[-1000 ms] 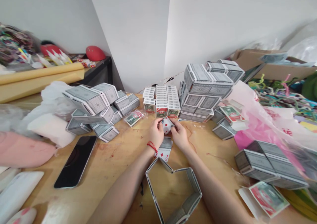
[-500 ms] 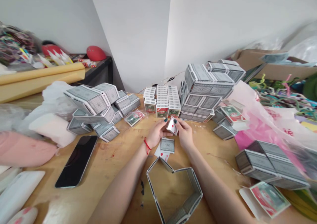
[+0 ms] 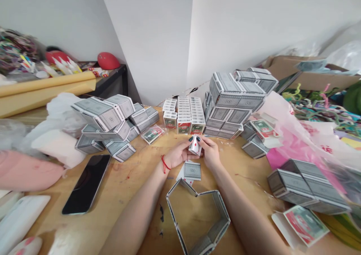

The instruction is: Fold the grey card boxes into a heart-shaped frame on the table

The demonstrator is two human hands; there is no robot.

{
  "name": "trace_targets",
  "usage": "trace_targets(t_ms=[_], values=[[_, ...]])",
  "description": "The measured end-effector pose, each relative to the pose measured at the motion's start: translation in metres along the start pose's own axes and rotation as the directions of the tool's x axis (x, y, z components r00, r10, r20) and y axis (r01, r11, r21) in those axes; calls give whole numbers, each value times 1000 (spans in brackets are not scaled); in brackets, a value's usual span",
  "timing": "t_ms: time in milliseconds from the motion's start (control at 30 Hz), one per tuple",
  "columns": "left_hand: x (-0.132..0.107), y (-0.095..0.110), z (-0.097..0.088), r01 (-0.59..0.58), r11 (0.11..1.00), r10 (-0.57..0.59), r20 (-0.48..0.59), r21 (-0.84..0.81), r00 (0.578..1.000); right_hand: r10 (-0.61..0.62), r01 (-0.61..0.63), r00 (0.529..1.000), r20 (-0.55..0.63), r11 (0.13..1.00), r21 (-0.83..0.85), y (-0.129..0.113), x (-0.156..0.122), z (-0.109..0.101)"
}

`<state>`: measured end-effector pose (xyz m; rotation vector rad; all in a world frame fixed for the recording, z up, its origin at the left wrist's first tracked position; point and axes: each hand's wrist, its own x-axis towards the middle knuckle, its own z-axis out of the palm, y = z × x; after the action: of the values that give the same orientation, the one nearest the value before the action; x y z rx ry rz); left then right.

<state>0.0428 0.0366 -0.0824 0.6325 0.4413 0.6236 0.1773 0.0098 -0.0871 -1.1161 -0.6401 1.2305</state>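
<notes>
At the table (image 3: 126, 187) | left grip (image 3: 177, 154), right grip (image 3: 211, 152) — pinching bent card (image 3: 194, 147)

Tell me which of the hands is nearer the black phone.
Left. The left hand is to the right of the phone, about level with its far end, holding the bent card; the right hand, on the card's other side, is farther right.

Held up at a slight tilt and pinched near the top: a card (image 3: 194, 146), white with a red diamond, bent into narrow panels. Partly hidden along both sides, leaving the exact fold hard to tell. Poised just beyond two loose cards (image 3: 192, 171), overlapped and lying flat, one patterned grey on top, one face up beneath.
</notes>
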Motion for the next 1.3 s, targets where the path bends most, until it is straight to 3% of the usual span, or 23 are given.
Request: trace_targets(t_ms=[400,633,700,767,867,1000,1067,1133,1300], values=[[-3,4,2,-22,997,16,-75,-79,997,-93,126,989,-114,935,332,-3,8,-3],[-3,8,-2,-188,975,167,-169,-118,971,-167,212,961,-221,957,198,1,10,-2],[-3,8,-3,-287,955,267,-219,-68,938,-218,242,947,-237,967,77,2,9,-2],[-2,7,-3,-395,917,397,-260,63,880,-274,260,932,-237,961,-91,2,7,-1],[-3,4,1,-451,789,569,-219,416,793,-333,277,927,-171,917,-287,3,4,-1],[-7,0,10,-364,451,688,-58,815,723,-362,305,928,-86,872,-382,-1,0,0],[-8,-2,12,-314,286,706,23,905,708,-372,334,927,-33,865,-374,-5,-2,2],[-7,-5,12,-281,185,712,69,942,699,-354,341,935,25,877,-337,-9,-5,4],[-3,-10,7,-213,115,718,67,970,693,-288,304,953,98,890,-341,-11,-9,6]])
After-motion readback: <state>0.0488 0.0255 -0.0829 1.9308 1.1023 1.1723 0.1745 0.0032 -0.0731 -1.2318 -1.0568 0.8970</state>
